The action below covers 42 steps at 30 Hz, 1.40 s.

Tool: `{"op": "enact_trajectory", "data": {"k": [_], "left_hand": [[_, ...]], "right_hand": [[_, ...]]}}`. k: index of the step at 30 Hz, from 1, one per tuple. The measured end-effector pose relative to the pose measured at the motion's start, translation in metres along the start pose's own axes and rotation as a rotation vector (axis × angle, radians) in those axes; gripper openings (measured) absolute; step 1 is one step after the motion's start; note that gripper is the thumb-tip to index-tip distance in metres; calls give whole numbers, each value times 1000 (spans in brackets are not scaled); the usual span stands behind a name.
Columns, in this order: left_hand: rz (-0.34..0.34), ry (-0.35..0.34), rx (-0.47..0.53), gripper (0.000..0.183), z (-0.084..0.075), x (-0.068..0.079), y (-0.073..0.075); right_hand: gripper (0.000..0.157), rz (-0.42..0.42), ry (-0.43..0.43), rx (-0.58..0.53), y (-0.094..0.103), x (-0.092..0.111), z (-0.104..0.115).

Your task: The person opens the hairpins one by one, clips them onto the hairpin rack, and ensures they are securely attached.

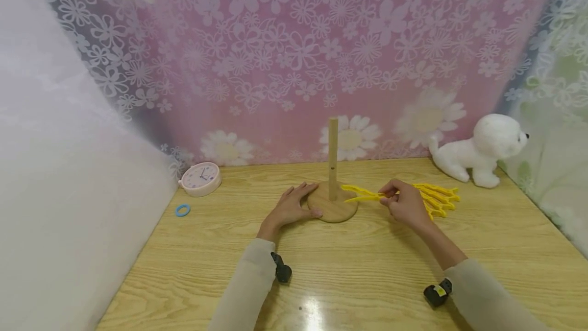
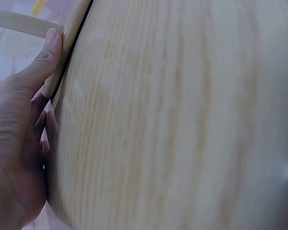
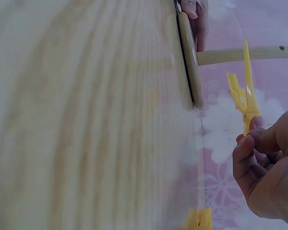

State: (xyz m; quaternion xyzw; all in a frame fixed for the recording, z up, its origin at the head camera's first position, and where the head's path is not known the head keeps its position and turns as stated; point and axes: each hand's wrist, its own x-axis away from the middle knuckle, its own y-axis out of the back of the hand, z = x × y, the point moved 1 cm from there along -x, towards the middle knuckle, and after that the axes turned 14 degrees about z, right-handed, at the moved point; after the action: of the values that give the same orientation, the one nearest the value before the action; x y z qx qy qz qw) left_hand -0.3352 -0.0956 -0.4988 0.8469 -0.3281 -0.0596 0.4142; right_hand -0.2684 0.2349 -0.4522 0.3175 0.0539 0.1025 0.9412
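Note:
A wooden stand has a round base (image 1: 337, 212) with an upright post (image 1: 333, 152) that has a small hole. My left hand (image 1: 290, 205) holds the left rim of the base. In the left wrist view its thumb (image 2: 47, 50) lies over the base, while the other fingers are partly hidden behind the edge. My right hand (image 1: 404, 206) pinches the end of a yellow forked plastic piece (image 3: 249, 93) between thumb and fingers. One prong is smooth and pointed, the other jagged. In the head view its prongs overlap the right side of the base.
Several more yellow plastic pieces (image 1: 438, 199) lie in a pile just right of my right hand. A white toy dog (image 1: 482, 149) stands at the back right. On the left are a pink round clock (image 1: 201, 179) and a blue ring (image 1: 182, 210). Floral cloth (image 1: 294, 65) hangs behind the table.

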Motion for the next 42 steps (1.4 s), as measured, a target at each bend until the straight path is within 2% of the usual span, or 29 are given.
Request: {"op": "enact_trajectory", "data": {"k": [6, 10, 18, 21, 25, 42], "left_hand": [[8, 21, 10, 92, 0, 2, -1], [3, 8, 0, 92, -1, 1, -1], [-7, 0, -4, 90, 1, 0, 2], [-6, -1, -14, 90, 0, 0, 2], [-4, 5, -8, 91, -2, 1, 2], [-14, -1, -8, 92, 0, -2, 0]], "right_hand": [[11, -22, 27, 44, -10, -19, 1], [13, -14, 55, 45, -17, -28, 3], [25, 19, 66, 26, -30, -46, 3], [20, 22, 70, 31, -36, -50, 2], [14, 25, 69, 53, -43, -53, 3], [16, 44, 108, 42, -51, -51, 16]]}}
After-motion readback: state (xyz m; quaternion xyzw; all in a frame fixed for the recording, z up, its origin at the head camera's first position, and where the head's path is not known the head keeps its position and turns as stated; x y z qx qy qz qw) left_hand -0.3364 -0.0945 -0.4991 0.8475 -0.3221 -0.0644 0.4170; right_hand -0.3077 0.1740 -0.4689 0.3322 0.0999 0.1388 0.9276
